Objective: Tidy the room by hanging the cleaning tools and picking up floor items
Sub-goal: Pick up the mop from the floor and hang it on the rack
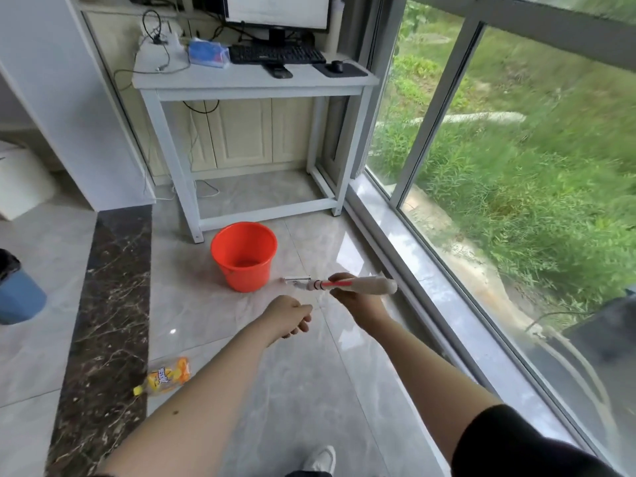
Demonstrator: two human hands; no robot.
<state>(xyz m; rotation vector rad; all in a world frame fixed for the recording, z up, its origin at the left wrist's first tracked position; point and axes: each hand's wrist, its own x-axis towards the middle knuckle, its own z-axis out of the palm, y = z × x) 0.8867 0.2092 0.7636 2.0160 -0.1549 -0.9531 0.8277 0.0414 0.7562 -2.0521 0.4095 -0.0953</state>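
Note:
My right hand (356,301) grips a cleaning tool (373,284) with a beige wooden handle, a red stripe and a metal end pointing left toward the bucket. The tool lies roughly level above the floor. My left hand (290,316) is just left of and below it, fingers curled loosely with nothing visible in them. An orange plastic bucket (245,256) stands upright on the tiles beyond both hands. A yellow-orange snack bag (165,376) lies on the floor at the lower left, beside the dark marble strip.
A white desk (251,82) with a monitor, keyboard and mouse stands behind the bucket. A sliding glass window (481,208) and its sill run along the right. A blue bin (17,294) with a black liner sits at the far left. My shoe (321,459) shows at the bottom.

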